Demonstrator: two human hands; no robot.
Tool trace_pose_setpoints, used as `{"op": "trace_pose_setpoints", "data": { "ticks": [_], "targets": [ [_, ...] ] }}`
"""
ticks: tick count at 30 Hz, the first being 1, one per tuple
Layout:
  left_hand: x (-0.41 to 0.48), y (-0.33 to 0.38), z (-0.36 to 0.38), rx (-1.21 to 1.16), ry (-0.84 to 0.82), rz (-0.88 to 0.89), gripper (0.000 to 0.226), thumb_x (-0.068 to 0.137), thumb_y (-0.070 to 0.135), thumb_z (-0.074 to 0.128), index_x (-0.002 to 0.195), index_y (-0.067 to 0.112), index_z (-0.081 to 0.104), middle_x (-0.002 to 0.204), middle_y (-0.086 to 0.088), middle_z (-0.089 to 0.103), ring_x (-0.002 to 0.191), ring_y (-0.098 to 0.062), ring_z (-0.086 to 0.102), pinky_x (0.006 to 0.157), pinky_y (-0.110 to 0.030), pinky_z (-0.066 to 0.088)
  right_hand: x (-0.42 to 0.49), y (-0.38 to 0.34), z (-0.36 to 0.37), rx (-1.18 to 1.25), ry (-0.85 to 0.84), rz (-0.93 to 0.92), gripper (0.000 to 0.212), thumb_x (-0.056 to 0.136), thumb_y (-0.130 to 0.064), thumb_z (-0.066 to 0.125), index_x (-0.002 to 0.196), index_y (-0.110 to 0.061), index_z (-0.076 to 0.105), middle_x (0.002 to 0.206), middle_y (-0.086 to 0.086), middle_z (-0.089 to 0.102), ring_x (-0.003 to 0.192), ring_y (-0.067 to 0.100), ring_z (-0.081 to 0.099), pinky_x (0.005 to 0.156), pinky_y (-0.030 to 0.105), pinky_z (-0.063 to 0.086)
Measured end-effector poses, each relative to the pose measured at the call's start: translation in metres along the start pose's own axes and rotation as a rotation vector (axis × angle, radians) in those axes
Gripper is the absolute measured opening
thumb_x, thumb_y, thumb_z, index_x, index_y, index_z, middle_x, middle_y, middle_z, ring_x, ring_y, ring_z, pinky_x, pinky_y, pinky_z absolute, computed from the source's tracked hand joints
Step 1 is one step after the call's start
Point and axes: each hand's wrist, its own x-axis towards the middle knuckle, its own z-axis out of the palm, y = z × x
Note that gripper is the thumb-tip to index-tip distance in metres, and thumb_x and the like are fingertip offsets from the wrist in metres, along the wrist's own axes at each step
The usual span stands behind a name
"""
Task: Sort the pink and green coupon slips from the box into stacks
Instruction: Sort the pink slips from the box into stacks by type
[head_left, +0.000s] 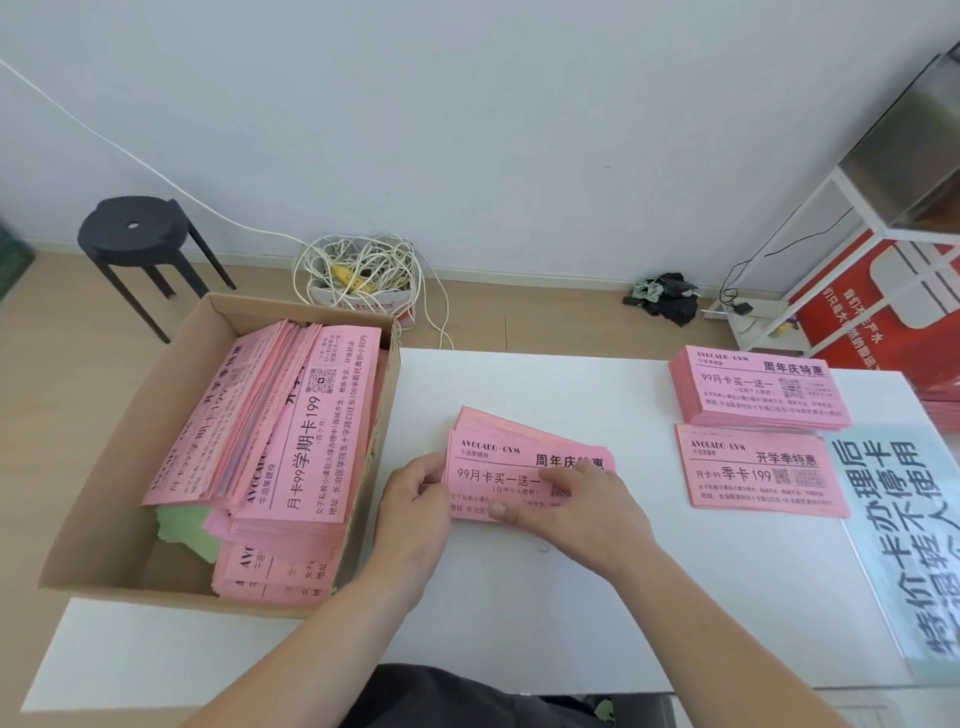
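Your left hand (415, 499) pinches the left edge of a fanned bundle of pink paper coupon slips (498, 457) lying on the white desk (545, 613). Your right hand (587, 509) lies across the bundle's face with fingers fairly flat and the thumb along the near edge. This looks like a grip for squaring the slips or checking their print before they join a stack. The top slip reads "AVOCADO·GYM", "周年庆特惠" and "99月卡买一送一".

Just left of your left hand stands the brown cardboard box (171, 374), close enough to reach. It is heaped with pink slips (291, 415), the top one reading "月卡99 学期卡199". A few pale green paper slips (187, 525) show beneath them at the near side.

Well to the right of your right hand lie two sorted stacks, apparently separated by print. The nearer thin pink stack (758, 473) reads "开学季特惠" and "月卡99 季卡199". The taller pink stack (758, 387) beyond it carries the heading of the bundle you hold, so that is probably its destination. No green stack is visible yet.

Right of those stacks lies a pale blue printed sign (893, 530) with large characters, only partly legible. On the floor past your hands are a black round stool (135, 228) and a coil of white cable (358, 270).
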Motion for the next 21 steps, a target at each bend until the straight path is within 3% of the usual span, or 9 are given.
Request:
{"op": "trace_pose_setpoints", "data": {
  "ticks": [3, 7, 8, 10, 11, 12, 15, 18, 21],
  "targets": [
    [-0.006, 0.006, 0.0, -0.019, -0.01, 0.02, 0.052, 0.096, -0.003, 0.042, 0.097, 0.034, 0.078, 0.096, 0.017, 0.077, 0.088, 0.003, 0.069, 0.074, -0.016, 0.05, -0.003, 0.0, 0.003, -0.077, -0.036, 0.004, 0.115, 0.047, -0.103, 0.055, 0.142, -0.038, 0.055, 0.118, -0.021, 0.042, 0.129, 0.007, 0.034, 0.093, 0.034, 0.047],
    [-0.003, 0.005, 0.0, -0.032, -0.076, 0.036, 0.043, 0.104, 0.007, 0.045, 0.105, 0.036, 0.076, 0.1, 0.017, 0.077, 0.094, 0.0, 0.07, 0.079, -0.019, 0.052, -0.005, 0.004, 0.004, -0.087, -0.063, 0.001, 0.111, 0.052, -0.104, 0.05, 0.142, -0.039, 0.056, 0.121, -0.021, 0.04, 0.131, 0.007, 0.03, 0.096, 0.035, 0.046],
    [-0.002, 0.003, 0.002, -0.012, -0.108, 0.057, 0.04, 0.105, 0.009, 0.047, 0.109, 0.038, 0.074, 0.102, 0.016, 0.076, 0.094, 0.001, 0.069, 0.079, -0.017, 0.052, -0.006, 0.005, 0.003, -0.054, -0.072, 0.007, 0.1, 0.056, -0.105, 0.044, 0.134, -0.044, 0.061, 0.116, -0.019, 0.043, 0.128, 0.008, 0.032, 0.095, 0.035, 0.045],
    [-0.003, -0.008, 0.007, 0.142, -0.132, 0.161, 0.04, 0.101, 0.012, 0.055, 0.113, 0.048, 0.068, 0.11, 0.017, 0.064, 0.095, 0.003, 0.063, 0.086, -0.016, 0.05, -0.006, 0.005, 0.0, 0.083, -0.077, 0.023, 0.063, 0.067, -0.102, 0.034, 0.092, -0.056, 0.071, 0.101, -0.012, 0.048, 0.116, 0.015, 0.041, 0.089, 0.035, 0.044],
    [-0.005, -0.014, 0.011, 0.242, -0.156, 0.223, 0.041, 0.098, 0.013, 0.059, 0.113, 0.05, 0.066, 0.112, 0.02, 0.056, 0.099, 0.004, 0.06, 0.092, -0.017, 0.049, -0.004, 0.006, -0.001, 0.155, -0.062, 0.019, 0.056, 0.072, -0.098, 0.036, 0.072, -0.053, 0.069, 0.094, -0.008, 0.05, 0.109, 0.018, 0.047, 0.084, 0.035, 0.044],
    [-0.01, -0.02, 0.018, 0.331, -0.205, 0.279, 0.04, 0.095, 0.014, 0.061, 0.112, 0.049, 0.067, 0.115, 0.024, 0.051, 0.106, 0.005, 0.056, 0.097, -0.017, 0.045, -0.003, 0.007, 0.0, 0.212, -0.031, 0.016, 0.055, 0.076, -0.095, 0.041, 0.066, -0.048, 0.069, 0.091, -0.007, 0.054, 0.103, 0.018, 0.052, 0.08, 0.036, 0.046],
    [-0.025, -0.034, 0.031, 0.407, -0.324, 0.361, 0.029, 0.091, 0.011, 0.062, 0.103, 0.034, 0.076, 0.125, 0.029, 0.048, 0.126, 0.005, 0.045, 0.104, -0.014, 0.037, 0.0, 0.015, 0.008, 0.261, 0.063, 0.007, 0.037, 0.084, -0.069, 0.057, 0.077, -0.036, 0.072, 0.096, -0.013, 0.065, 0.092, 0.01, 0.064, 0.079, 0.043, 0.057],
    [-0.014, -0.038, 0.022, 0.279, -0.093, 0.259, 0.034, 0.09, 0.004, 0.06, 0.102, 0.033, 0.073, 0.13, 0.023, 0.051, 0.129, 0.001, 0.046, 0.108, -0.022, 0.037, -0.003, 0.017, 0.011, 0.261, 0.087, 0.041, 0.025, 0.091, -0.058, 0.062, 0.084, -0.035, 0.067, 0.094, -0.013, 0.07, 0.086, 0.007, 0.066, 0.079, 0.039, 0.058],
    [0.002, -0.029, 0.006, 0.248, 0.046, 0.078, 0.038, 0.093, -0.001, 0.053, 0.116, 0.028, 0.064, 0.125, 0.019, 0.05, 0.129, -0.009, 0.049, 0.104, -0.023, 0.036, -0.006, 0.018, 0.009, 0.322, 0.12, 0.098, 0.035, 0.084, -0.066, 0.068, 0.089, -0.031, 0.07, 0.082, -0.014, 0.072, 0.077, 0.006, 0.067, 0.079, 0.037, 0.059]
  ]
}}
